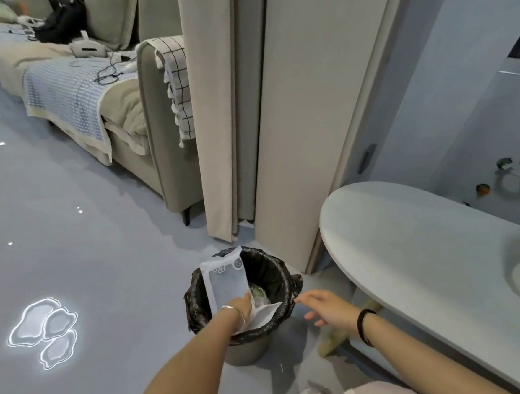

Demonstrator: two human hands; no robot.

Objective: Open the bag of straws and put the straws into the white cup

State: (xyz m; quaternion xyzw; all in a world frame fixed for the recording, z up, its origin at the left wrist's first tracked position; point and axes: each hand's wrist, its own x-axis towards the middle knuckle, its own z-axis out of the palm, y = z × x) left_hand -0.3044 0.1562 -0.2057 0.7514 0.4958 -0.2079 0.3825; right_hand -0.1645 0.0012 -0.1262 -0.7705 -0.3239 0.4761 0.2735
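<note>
Pinched at its near end by the left hand (243, 308), the white plastic bag (226, 280) stands tilted over the open mouth of the waste bin (247, 348), its far end rising past the bin's far-left rim. Whether straws remain inside the bag cannot be told. A black liner (266, 267) lines the bin, with crumpled rubbish beneath the bag. To the right, the right hand (328, 307) hovers empty with fingers spread loosely, just beside the bin's right rim and apart from the bag. An oval white table (410, 248) sits at the right; a beige sofa (142, 119) is far left.
</note>
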